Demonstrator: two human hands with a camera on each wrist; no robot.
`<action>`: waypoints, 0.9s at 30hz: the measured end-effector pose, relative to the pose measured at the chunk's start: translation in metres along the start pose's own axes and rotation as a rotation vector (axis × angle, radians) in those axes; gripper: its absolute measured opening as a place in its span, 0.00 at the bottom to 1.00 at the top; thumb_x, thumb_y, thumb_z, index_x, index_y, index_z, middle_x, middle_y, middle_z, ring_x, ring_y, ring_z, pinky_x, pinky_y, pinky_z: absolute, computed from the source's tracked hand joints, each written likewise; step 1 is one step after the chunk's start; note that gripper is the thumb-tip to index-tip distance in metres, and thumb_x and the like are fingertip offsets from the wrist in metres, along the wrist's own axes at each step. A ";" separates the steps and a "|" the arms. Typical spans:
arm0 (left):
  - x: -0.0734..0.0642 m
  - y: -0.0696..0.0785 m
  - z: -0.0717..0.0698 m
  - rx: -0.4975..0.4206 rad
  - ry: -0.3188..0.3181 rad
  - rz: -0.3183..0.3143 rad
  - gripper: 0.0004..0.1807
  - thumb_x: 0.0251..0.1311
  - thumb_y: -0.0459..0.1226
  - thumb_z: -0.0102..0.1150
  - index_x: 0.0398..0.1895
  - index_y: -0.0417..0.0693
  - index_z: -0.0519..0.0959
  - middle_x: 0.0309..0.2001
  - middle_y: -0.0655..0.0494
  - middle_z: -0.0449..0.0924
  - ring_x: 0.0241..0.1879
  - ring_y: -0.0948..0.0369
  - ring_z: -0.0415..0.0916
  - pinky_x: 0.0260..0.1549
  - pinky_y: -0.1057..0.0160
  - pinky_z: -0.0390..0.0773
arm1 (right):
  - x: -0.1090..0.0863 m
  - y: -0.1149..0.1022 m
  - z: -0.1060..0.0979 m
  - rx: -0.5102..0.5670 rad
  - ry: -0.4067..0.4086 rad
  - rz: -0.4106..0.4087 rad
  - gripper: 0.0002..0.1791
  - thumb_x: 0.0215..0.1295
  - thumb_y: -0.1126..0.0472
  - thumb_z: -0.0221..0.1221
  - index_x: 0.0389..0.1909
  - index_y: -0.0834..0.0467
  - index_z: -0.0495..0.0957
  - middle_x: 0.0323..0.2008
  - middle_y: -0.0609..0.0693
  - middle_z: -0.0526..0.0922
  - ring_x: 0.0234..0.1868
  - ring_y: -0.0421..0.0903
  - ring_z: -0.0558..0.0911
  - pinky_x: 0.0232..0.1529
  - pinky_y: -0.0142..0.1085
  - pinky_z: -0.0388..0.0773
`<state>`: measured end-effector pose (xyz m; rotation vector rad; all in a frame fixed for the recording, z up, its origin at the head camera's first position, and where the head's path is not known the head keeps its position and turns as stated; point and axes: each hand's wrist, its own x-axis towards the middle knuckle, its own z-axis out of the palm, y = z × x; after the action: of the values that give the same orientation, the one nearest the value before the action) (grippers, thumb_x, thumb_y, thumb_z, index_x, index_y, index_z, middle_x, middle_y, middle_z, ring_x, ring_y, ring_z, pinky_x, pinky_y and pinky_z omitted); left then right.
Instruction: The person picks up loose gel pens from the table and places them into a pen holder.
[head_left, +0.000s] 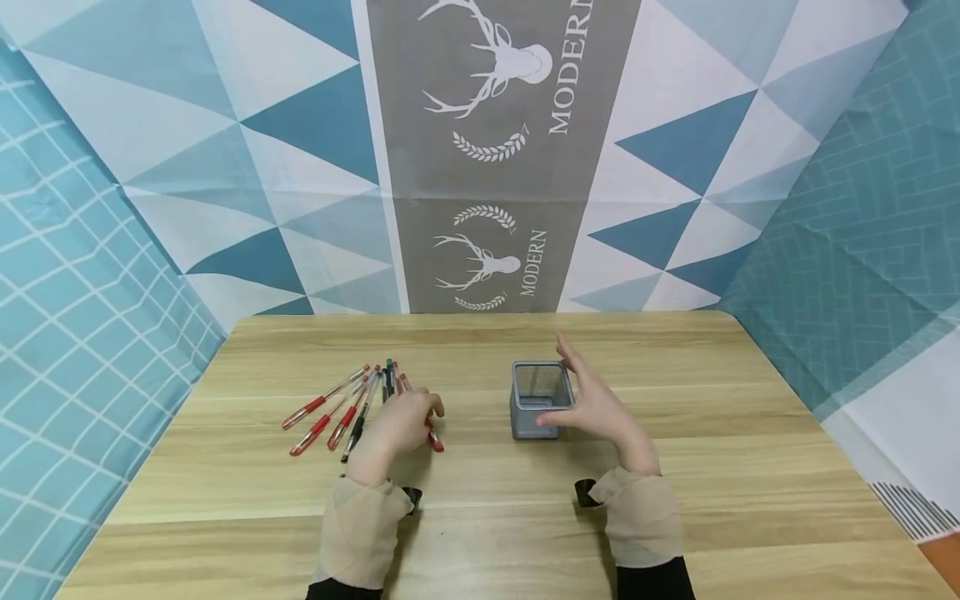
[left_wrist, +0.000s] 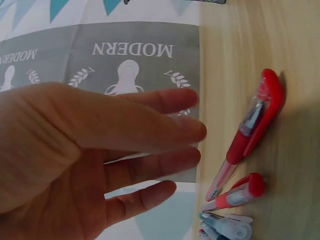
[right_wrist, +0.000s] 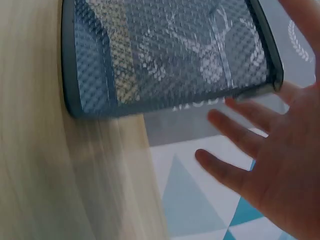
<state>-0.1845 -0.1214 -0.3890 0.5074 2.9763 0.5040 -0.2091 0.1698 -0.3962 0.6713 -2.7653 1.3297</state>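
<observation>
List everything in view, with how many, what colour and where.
Red pens: at least four, red and clear, table's left half
Dark pens: at least two, black or green, among the red ones; hand hides some
Mesh cup: one, grey, right of the pens
Table: one, light wood, under everything
Back cloth: one, blue, white and grey, with white deer heads, behind table
Side cloths: blue on left, teal on right
Sleeves: two, black with beige cuffs, lower edge
Left hand: one, bare, over the pens
Right hand: one, bare, beside the cup
</observation>
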 end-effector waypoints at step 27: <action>0.004 -0.006 0.022 0.055 -0.028 0.034 0.13 0.40 0.23 0.59 0.22 0.51 0.75 0.29 0.57 0.66 0.32 0.56 0.62 0.33 0.57 0.67 | 0.002 0.043 0.017 0.441 -0.124 0.028 0.60 0.43 0.68 0.69 0.71 0.57 0.37 0.66 0.62 0.57 0.66 0.61 0.56 0.62 0.54 0.54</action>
<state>-0.1867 -0.1186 -0.4113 0.5665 2.9667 0.4147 -0.2238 0.1800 -0.4393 0.7488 -2.5902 1.9966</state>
